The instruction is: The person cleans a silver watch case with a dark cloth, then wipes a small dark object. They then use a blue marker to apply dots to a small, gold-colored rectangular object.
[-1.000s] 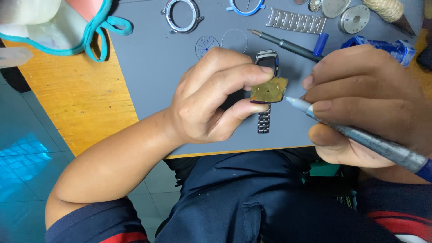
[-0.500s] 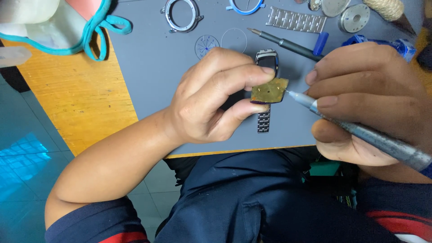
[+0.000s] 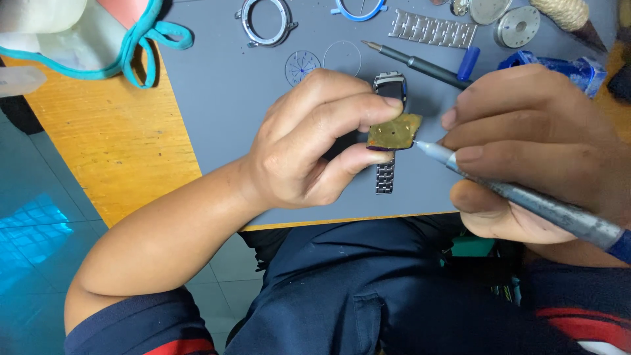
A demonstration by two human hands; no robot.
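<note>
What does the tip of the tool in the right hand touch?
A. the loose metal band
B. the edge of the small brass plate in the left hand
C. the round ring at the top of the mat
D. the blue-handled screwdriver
B: the tool held by the right hand meets the edge of the brass plate pinched in the left hand.

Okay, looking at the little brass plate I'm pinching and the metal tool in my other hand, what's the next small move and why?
Probably ease the tool's tip slightly inward onto the brass plate, keeping the pinch steady. The left hand grips the plate between thumb and fingers above the grey mat, while the right hand holds the tool pen-style with its tip at the plate's right edge, seemingly just touching.
</note>
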